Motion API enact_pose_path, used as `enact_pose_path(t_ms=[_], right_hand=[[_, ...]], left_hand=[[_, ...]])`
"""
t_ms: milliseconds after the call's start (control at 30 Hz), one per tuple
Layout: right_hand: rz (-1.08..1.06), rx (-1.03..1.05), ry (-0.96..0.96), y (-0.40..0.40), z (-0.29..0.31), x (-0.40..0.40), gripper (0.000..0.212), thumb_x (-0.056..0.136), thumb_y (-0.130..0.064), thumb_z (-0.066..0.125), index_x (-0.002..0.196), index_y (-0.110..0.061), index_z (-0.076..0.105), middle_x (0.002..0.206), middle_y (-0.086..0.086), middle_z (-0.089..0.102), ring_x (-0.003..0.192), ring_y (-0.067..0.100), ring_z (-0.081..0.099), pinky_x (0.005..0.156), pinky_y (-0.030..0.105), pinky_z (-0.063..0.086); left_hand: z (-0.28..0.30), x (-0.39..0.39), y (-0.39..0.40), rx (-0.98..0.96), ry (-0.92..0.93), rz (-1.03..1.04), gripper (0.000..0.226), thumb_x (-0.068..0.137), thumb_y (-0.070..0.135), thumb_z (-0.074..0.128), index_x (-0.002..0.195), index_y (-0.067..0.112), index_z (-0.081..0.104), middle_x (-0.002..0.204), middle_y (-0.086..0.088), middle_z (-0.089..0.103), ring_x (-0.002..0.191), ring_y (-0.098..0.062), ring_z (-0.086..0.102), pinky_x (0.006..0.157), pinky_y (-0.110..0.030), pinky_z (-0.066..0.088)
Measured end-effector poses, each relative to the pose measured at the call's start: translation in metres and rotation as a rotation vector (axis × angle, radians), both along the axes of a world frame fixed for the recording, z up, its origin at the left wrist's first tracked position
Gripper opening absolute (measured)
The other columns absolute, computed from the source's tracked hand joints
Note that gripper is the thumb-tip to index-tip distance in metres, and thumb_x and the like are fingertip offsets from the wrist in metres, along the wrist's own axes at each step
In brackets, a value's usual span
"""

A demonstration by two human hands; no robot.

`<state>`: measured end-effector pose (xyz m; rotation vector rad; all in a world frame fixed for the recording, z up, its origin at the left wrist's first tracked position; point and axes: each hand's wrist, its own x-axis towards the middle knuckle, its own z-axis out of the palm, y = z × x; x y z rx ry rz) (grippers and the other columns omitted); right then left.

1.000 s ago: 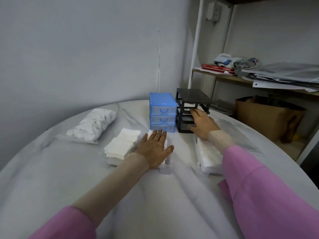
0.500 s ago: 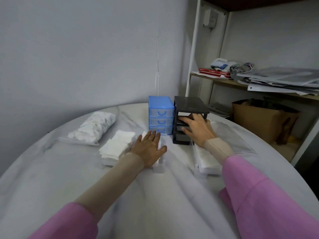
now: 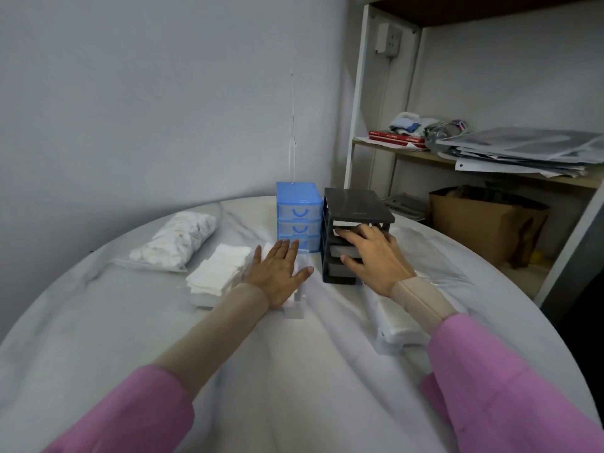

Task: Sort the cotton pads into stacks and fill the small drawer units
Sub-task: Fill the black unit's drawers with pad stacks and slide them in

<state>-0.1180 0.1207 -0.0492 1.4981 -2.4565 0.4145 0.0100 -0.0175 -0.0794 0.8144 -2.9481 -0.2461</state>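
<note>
Cotton pads (image 3: 218,270) lie stacked on the worktop (image 3: 98,322), left of my flat, released left hand (image 3: 277,273). My right hand (image 3: 372,253) touches the black drawer unit (image 3: 356,204), fingers curled at its front; grasp unclear. Blue drawer unit (image 3: 297,204) stands beside it.

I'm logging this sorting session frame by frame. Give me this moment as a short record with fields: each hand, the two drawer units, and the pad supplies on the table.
left hand: flat, fingers straight, resting on a clear drawer with white pads
right hand: fingers curled round the front of the black drawer unit
blue drawer unit: upright, three drawers shut, touching the black one's left side
black drawer unit: upright
loose square pads: stacked left of the left hand
bagged cotton: far left on the table
</note>
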Motion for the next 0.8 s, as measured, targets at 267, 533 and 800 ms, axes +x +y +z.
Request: enact_pose_path(t_ms=[267,533,800], right_hand=[[-0.087,-0.292,-0.063,0.038,0.000,0.012,0.033,0.089,-0.016,0.055,0.122,-0.019,0.053,0.125,0.000,0.052,0.113,0.019,0.051,0.094,0.033,0.045],[-0.388,0.142,-0.363,0.059,-0.020,0.021,0.082,0.076,-0.062,0.060,0.141,-0.026,0.024,0.151,0.006,0.018,0.138,0.035,0.019,0.104,0.050,0.032],[-0.303,0.002,-0.380,0.070,-0.024,0.025,0.081,0.075,-0.049,0.064,0.141,-0.031,0.021,0.144,0.002,0.032,0.122,0.033,0.044,0.091,0.042,0.042]], left_hand=[[0.021,-0.006,0.017,0.034,0.302,-0.016,0.059,0.100,0.035,0.032,0.149,0.015,0.007,0.158,-0.003,0.008,0.145,-0.016,0.005,0.117,-0.040,0.000],[0.057,-0.032,0.033,-0.044,0.518,-0.143,0.057,0.098,0.018,0.042,0.149,0.018,0.016,0.156,-0.002,0.016,0.143,-0.018,0.015,0.117,-0.041,0.013],[0.060,-0.052,0.036,-0.005,0.333,-0.186,0.062,0.094,0.007,0.047,0.148,0.017,0.018,0.157,-0.004,0.015,0.144,-0.021,0.013,0.117,-0.037,0.016]])
